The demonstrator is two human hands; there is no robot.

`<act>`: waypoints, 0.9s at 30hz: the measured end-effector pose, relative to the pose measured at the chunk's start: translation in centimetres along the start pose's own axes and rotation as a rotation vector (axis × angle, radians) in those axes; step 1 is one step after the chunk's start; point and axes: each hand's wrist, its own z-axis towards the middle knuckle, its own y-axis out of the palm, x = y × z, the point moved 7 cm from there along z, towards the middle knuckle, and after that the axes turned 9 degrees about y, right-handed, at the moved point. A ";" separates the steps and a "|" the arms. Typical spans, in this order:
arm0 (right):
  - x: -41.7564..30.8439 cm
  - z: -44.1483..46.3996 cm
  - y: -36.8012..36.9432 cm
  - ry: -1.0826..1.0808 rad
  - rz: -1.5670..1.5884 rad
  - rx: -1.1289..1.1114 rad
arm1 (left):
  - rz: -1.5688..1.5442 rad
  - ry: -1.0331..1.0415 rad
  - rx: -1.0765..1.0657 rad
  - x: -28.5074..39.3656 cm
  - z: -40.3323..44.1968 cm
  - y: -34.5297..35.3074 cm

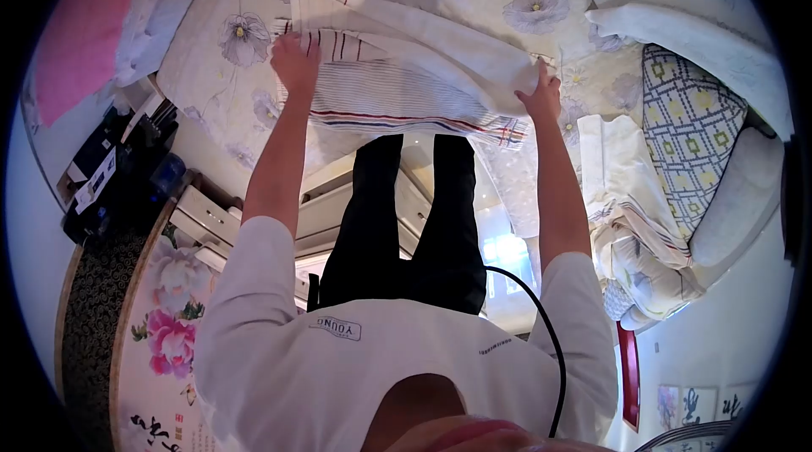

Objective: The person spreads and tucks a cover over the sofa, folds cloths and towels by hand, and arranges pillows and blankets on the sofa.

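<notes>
A white cloth (381, 88) with thin grey stripes and red and blue border lines lies partly folded over on a flower-patterned bed cover (216, 105). My left hand (296, 65) has its fingers curled on the cloth's left end, by the dark red stripes. At the right end, my right hand (543, 95) touches the folded edge with its fingertips, its thumb spread apart from the index finger. The plain white upper layer of the cloth slants between the two hands. What lies under my left fingers is hidden.
To the right are a yellow-and-grey patterned pillow (689, 135) and a heap of white striped cloths (630, 198). White drawers (207, 219) stand below the bed on the left, near dark items (106, 169). A black cable (541, 308) crosses by my right side.
</notes>
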 end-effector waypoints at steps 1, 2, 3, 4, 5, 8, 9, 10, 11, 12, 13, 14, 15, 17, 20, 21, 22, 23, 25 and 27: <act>0.1 -0.2 0.2 -0.020 -0.091 0.019 | 0.067 0.197 -0.080 2.6 -0.6 -0.3; 0.0 -0.1 0.3 -0.042 -0.179 0.042 | 0.067 0.199 -0.079 3.4 -1.1 -0.3; 0.1 0.5 0.3 -0.043 -0.175 0.045 | 0.088 0.473 -0.128 5.8 -2.0 0.5; 0.2 1.3 0.2 -0.103 -0.160 0.046 | 0.109 0.746 -0.179 7.4 -3.3 1.3; 0.4 2.2 0.1 -0.162 -0.145 0.048 | 0.110 0.746 -0.178 6.6 -3.7 2.3; 1.3 5.1 -1.8 -0.291 0.055 0.018 | 0.194 0.784 -0.367 3.5 -4.5 5.1; 2.5 7.2 -1.5 -0.302 0.126 -0.091 | 0.210 0.833 -0.388 3.3 -5.0 4.6; 2.4 8.2 -2.5 -0.288 0.108 -0.308 | 0.228 0.880 -0.406 3.4 -5.6 4.2; 4.2 10.0 -2.6 -0.014 0.382 -0.607 | 0.231 0.878 -0.405 3.4 -6.3 3.7; 5.5 10.1 -1.5 0.274 0.655 -0.902 | 0.253 0.933 -0.371 3.5 -7.5 2.7; 5.7 9.9 -1.1 0.274 0.665 -0.905 | 0.275 0.995 -0.335 3.7 -8.5 1.9; 6.2 10.7 -1.9 0.386 1.173 -0.667 | 0.282 1.002 -0.338 3.1 -9.7 1.9; 7.6 10.9 -2.3 0.489 1.658 -0.374 | 0.339 0.960 -0.491 1.4 -11.5 3.5; 10.3 10.7 1.6 0.411 1.584 -0.247 | 0.388 0.912 -0.638 1.4 -12.5 3.9; 12.1 7.1 7.5 0.399 0.887 -0.088 | 0.216 0.525 -0.716 4.0 -8.0 1.7; 11.1 4.9 7.7 0.236 0.727 0.092 | 0.106 0.349 -0.541 3.6 -5.8 0.8; 9.4 2.9 7.4 0.071 0.559 0.266 | -0.003 0.170 -0.362 2.7 -4.2 0.3; 8.7 1.6 7.4 0.072 0.555 0.267 | -0.007 0.170 -0.364 2.0 -4.0 1.6; 8.8 -0.3 6.8 0.271 0.279 0.293 | -0.017 -0.006 -0.200 -1.8 -4.9 3.0; 9.0 -0.2 6.1 0.332 0.197 0.156 | 0.092 -0.024 -0.267 -4.5 -6.8 4.6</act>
